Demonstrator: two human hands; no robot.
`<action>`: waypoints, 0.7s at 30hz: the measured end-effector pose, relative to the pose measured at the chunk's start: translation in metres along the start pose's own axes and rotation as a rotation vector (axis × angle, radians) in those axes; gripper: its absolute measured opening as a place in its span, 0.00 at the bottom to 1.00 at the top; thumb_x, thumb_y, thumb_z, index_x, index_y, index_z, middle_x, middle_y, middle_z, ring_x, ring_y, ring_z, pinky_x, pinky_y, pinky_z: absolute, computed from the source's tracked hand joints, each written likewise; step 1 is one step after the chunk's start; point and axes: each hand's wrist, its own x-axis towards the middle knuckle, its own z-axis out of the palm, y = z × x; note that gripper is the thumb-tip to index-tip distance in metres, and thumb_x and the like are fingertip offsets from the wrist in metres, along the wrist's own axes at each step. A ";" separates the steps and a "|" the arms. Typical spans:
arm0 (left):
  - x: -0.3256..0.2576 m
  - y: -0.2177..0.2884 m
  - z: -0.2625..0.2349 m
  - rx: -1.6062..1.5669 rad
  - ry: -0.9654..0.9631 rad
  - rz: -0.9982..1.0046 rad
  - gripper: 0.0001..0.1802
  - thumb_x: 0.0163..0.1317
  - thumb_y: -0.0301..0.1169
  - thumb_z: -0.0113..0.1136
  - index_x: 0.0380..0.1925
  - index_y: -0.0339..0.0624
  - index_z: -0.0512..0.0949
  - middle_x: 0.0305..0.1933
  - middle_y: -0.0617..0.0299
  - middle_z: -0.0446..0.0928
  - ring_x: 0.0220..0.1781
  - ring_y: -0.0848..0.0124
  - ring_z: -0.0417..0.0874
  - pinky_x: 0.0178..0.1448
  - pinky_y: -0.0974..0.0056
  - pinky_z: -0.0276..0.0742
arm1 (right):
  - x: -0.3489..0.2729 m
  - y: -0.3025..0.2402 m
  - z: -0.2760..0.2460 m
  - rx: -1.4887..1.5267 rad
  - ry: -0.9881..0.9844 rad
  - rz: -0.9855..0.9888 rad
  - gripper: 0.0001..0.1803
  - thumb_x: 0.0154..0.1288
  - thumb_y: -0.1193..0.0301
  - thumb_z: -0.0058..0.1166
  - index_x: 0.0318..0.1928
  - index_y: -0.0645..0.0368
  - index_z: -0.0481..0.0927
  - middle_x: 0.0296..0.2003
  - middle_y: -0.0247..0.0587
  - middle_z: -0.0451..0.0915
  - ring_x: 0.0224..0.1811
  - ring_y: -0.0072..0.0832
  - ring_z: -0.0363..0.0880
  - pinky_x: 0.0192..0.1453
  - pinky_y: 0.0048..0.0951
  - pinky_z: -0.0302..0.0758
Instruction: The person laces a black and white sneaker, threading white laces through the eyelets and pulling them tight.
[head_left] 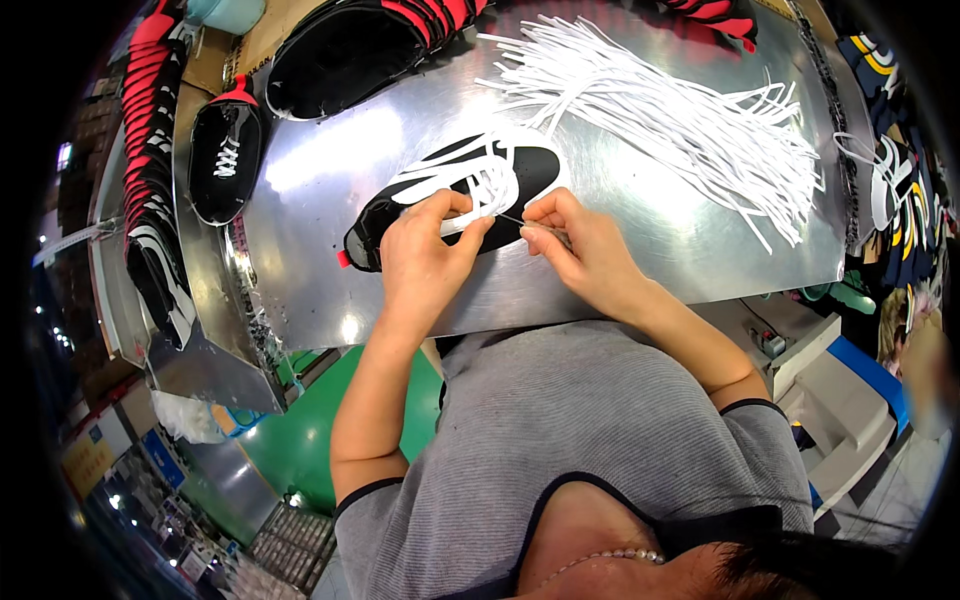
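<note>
A black shoe upper (537, 170) with white stripes and a small red heel tab lies on the metal table in front of me, its toe to the right. White shoelace (490, 187) runs across its eyelets. My left hand (430, 245) rests at the shoe's near side, fingers bent, with thumb and forefinger closed around the lace. To its right, my right hand (585, 250) pinches a slim metal hook tool (512, 218), whose thin tip points left to the lacing. Most of the tool's handle is hidden in my fingers.
A bundle of white laces (680, 120) lies at the far right of the metal table (340, 220). Rows of nested black-and-red uppers (345, 60) stand at the back and along a left-hand ledge. One laced black upper (227, 160) sits nearer. More uppers hang at right.
</note>
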 end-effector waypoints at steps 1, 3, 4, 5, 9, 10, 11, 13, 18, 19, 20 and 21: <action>0.000 0.000 0.000 0.005 -0.002 0.001 0.12 0.54 0.34 0.72 0.32 0.38 0.81 0.34 0.55 0.85 0.37 0.57 0.86 0.41 0.58 0.79 | 0.000 0.001 -0.001 -0.024 -0.015 0.021 0.09 0.72 0.70 0.55 0.44 0.64 0.73 0.32 0.43 0.83 0.34 0.29 0.84 0.39 0.29 0.77; 0.000 -0.002 0.000 -0.020 0.008 0.041 0.12 0.54 0.34 0.71 0.32 0.38 0.80 0.34 0.55 0.84 0.37 0.57 0.86 0.41 0.58 0.79 | 0.002 0.004 0.000 -0.050 -0.028 0.018 0.09 0.72 0.70 0.54 0.44 0.64 0.73 0.31 0.43 0.83 0.32 0.29 0.84 0.38 0.29 0.77; 0.000 -0.003 0.001 -0.032 0.013 0.061 0.12 0.55 0.33 0.71 0.32 0.38 0.80 0.33 0.55 0.84 0.37 0.57 0.86 0.41 0.58 0.79 | 0.003 0.007 0.001 -0.054 -0.026 -0.003 0.09 0.71 0.70 0.54 0.43 0.63 0.73 0.30 0.44 0.84 0.30 0.32 0.84 0.36 0.31 0.77; 0.000 -0.003 0.001 -0.034 0.011 0.073 0.12 0.54 0.33 0.71 0.32 0.37 0.80 0.33 0.54 0.84 0.36 0.57 0.86 0.40 0.58 0.79 | 0.005 0.009 0.002 -0.062 -0.025 -0.025 0.09 0.70 0.69 0.55 0.41 0.62 0.73 0.29 0.45 0.84 0.28 0.36 0.84 0.34 0.34 0.77; -0.004 -0.005 0.003 -0.057 0.026 0.133 0.11 0.54 0.29 0.71 0.32 0.36 0.79 0.33 0.54 0.84 0.36 0.57 0.86 0.39 0.59 0.79 | 0.010 0.001 0.003 -0.019 -0.059 0.053 0.09 0.71 0.70 0.53 0.41 0.62 0.71 0.28 0.44 0.83 0.29 0.34 0.83 0.35 0.34 0.76; -0.005 -0.005 0.003 -0.067 0.034 0.151 0.11 0.54 0.28 0.71 0.32 0.36 0.79 0.33 0.54 0.83 0.35 0.57 0.86 0.38 0.60 0.79 | 0.011 -0.002 0.005 -0.010 -0.053 0.093 0.09 0.71 0.70 0.53 0.41 0.62 0.71 0.28 0.43 0.83 0.29 0.33 0.83 0.36 0.34 0.76; -0.008 -0.004 0.004 -0.094 0.019 0.151 0.11 0.54 0.28 0.71 0.32 0.36 0.79 0.32 0.54 0.83 0.35 0.59 0.86 0.39 0.61 0.79 | 0.013 -0.004 0.008 0.002 -0.045 0.134 0.09 0.71 0.69 0.52 0.41 0.62 0.70 0.27 0.42 0.83 0.30 0.33 0.83 0.37 0.33 0.76; -0.015 -0.002 0.007 -0.147 -0.011 0.148 0.11 0.54 0.27 0.71 0.34 0.34 0.80 0.32 0.54 0.83 0.34 0.62 0.85 0.40 0.64 0.78 | 0.017 0.000 0.022 0.079 -0.015 0.139 0.09 0.71 0.69 0.52 0.42 0.62 0.69 0.27 0.42 0.82 0.31 0.33 0.83 0.38 0.34 0.76; -0.026 -0.005 0.007 0.005 0.084 0.234 0.09 0.54 0.25 0.70 0.33 0.38 0.80 0.30 0.56 0.80 0.31 0.61 0.82 0.36 0.62 0.75 | 0.016 -0.002 0.011 -0.057 -0.105 0.082 0.12 0.71 0.65 0.53 0.43 0.60 0.69 0.28 0.45 0.82 0.32 0.33 0.83 0.41 0.35 0.76; -0.029 -0.005 0.005 0.063 0.112 0.282 0.08 0.54 0.24 0.69 0.33 0.39 0.80 0.28 0.58 0.78 0.29 0.61 0.80 0.34 0.61 0.74 | 0.009 -0.003 0.000 -0.129 -0.127 -0.009 0.12 0.68 0.66 0.57 0.44 0.59 0.71 0.29 0.45 0.82 0.32 0.36 0.83 0.39 0.35 0.76; -0.031 -0.006 0.004 0.120 0.141 0.339 0.08 0.54 0.24 0.69 0.32 0.41 0.79 0.27 0.59 0.76 0.28 0.61 0.79 0.32 0.60 0.73 | 0.005 -0.007 -0.017 -0.198 -0.134 0.038 0.11 0.67 0.68 0.57 0.44 0.59 0.72 0.28 0.43 0.81 0.31 0.31 0.81 0.37 0.32 0.75; -0.034 -0.012 0.005 0.161 0.217 0.385 0.07 0.52 0.24 0.69 0.31 0.43 0.80 0.24 0.61 0.72 0.26 0.62 0.75 0.31 0.61 0.70 | 0.002 -0.012 -0.036 -0.268 -0.143 0.083 0.10 0.67 0.70 0.58 0.44 0.59 0.73 0.28 0.40 0.81 0.29 0.27 0.79 0.35 0.29 0.74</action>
